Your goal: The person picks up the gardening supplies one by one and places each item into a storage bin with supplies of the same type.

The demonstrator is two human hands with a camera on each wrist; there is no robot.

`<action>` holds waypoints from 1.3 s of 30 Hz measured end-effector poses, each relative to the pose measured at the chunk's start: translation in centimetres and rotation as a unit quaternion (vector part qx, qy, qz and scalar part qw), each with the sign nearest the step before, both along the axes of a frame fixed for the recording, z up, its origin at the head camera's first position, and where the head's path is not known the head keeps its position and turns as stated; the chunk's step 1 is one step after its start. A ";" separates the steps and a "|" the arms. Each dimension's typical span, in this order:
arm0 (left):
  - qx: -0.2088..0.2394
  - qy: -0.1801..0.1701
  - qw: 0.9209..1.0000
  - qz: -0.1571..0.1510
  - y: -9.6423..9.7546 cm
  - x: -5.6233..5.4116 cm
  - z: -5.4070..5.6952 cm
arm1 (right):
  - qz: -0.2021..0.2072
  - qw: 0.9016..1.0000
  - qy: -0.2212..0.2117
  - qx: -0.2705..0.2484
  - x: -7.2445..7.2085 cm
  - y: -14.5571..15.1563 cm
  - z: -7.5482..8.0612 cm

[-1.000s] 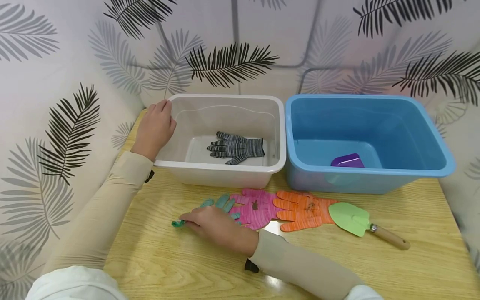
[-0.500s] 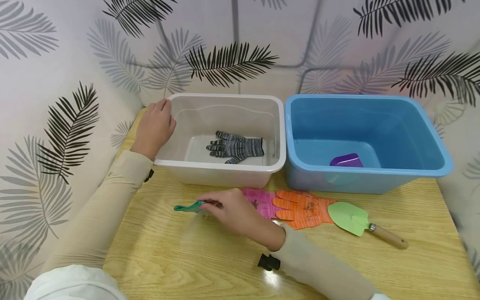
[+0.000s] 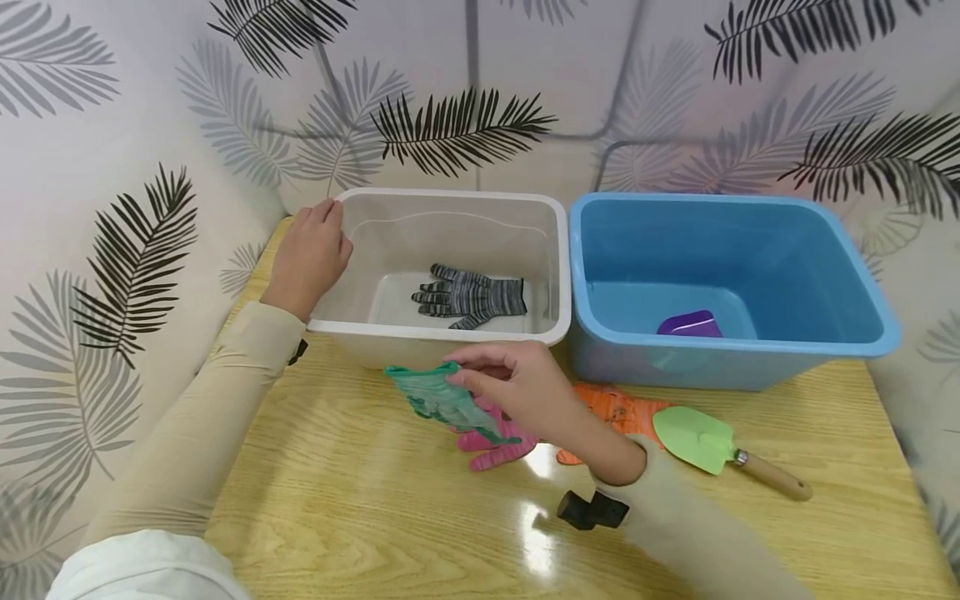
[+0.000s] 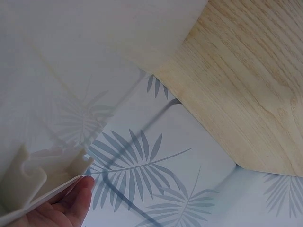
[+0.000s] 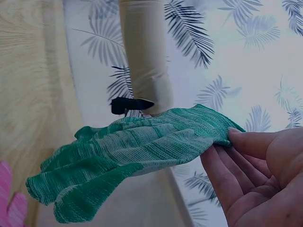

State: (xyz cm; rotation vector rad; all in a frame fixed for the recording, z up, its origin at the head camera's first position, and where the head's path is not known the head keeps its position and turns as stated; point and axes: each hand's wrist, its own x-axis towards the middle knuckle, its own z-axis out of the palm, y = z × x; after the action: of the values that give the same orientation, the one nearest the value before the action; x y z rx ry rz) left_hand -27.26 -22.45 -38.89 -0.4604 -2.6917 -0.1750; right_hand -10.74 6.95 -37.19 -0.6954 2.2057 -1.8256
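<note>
Tan sleeves (image 3: pixel 240 367) end behind the left hand (image 3: pixel 307 260) and right hand (image 3: pixel 528 390) — a boxy black device (image 3: pixel 592 510) near the right, white fabric (image 3: pixel 150 568) farther behind the left.

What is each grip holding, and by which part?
Right grip: green knitted glove, pinched by its cuff. Left grip: white rectangular plastic bin, by its left rim.

Your head view is bright, with white glare on the table (image 3: pixel 360 533) at lower centre and a soft shadow beside your left sleeve (image 3: pixel 210 417). Your left wrist view is dimmer and bluish; its upper left looks hazy, so you can hardly judge detail there. In your right wrist view the green glove (image 5: pixel 142 144) is crisp, the patterned cloth (image 5: pixel 265 71) washed out at upper right.
</note>
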 end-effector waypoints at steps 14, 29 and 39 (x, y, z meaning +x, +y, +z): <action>0.001 -0.008 1.000 0.000 -0.1 -0.1 0.0 | -0.022 1.000 -0.011 -0.012 -2.3 3.4 5.5; -0.001 -0.015 1.000 0.009 -0.1 -0.2 0.1 | -0.080 0.994 0.072 0.013 -6.3 4.9 13.2; 0.001 -0.001 1.000 -0.003 -0.1 -0.2 -0.2 | -0.110 0.984 0.138 0.029 -10.8 3.0 15.0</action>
State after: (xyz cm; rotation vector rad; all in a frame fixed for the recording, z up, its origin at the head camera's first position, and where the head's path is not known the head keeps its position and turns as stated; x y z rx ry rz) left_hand -27.48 -22.55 -39.08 -0.4674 -2.6923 -0.1805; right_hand -21.57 9.92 -22.19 -0.7604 2.5956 -1.8497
